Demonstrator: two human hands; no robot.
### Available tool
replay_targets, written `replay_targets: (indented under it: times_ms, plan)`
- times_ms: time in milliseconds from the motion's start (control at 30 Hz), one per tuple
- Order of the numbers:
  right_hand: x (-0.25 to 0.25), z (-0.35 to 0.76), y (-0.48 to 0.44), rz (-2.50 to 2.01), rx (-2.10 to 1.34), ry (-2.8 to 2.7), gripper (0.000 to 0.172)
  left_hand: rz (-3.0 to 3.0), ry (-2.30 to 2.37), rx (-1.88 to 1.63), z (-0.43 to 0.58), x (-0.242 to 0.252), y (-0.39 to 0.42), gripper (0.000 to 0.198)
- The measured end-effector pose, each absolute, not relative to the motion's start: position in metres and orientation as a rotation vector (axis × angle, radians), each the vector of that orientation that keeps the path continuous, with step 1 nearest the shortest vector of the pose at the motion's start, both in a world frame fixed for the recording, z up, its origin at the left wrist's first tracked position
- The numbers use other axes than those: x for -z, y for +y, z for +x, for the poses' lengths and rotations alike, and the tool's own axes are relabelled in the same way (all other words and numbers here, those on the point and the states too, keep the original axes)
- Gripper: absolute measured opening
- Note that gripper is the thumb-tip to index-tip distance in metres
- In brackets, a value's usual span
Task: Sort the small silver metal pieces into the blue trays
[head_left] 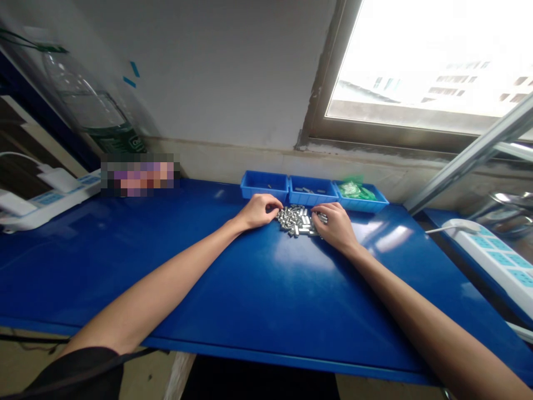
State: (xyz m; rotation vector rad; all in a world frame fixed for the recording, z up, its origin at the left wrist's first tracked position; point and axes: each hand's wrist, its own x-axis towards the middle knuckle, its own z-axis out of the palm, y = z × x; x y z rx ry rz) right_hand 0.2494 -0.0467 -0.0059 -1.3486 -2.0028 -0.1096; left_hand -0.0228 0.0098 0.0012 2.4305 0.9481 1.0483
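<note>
A loose pile of small, silvery metal pieces [295, 220], some short and some longer, lies on the blue tabletop [233, 289]. My left hand [259, 212] is at the pile's left edge, thumb and fingers curled together in a pinch. What sits at its fingertips is too small to make out. On the other side, my right hand [336, 226] curls over the pile's right edge with its fingers bent toward the thumb. Metal pieces show between them, but whether any is gripped is unclear.
Behind the pile stand three blue bins: the left bin [265, 186] and middle bin [313, 191] hold a few small pieces, the right bin [362, 199] green-tinted plastic bags. Power strips [54, 200] flank the table. A large bottle [89, 100] stands at back left.
</note>
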Motion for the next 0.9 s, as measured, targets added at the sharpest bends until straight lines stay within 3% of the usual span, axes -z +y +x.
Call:
replay_targets:
  times_ms: [700, 900]
  plan:
    - [0.0025, 0.2466, -0.0493, -1.374, 0.1, -1.981, 0.02, 2.459, 0.902, -0.965, -0.0243, -0.0012, 0.0098, 0.019]
    - [0.0043, 0.248, -0.0473, -1.374, 0.105, -1.979, 0.022, 2.229, 0.873, -1.15, -0.0228, -0.0035, 0.01, 0.025]
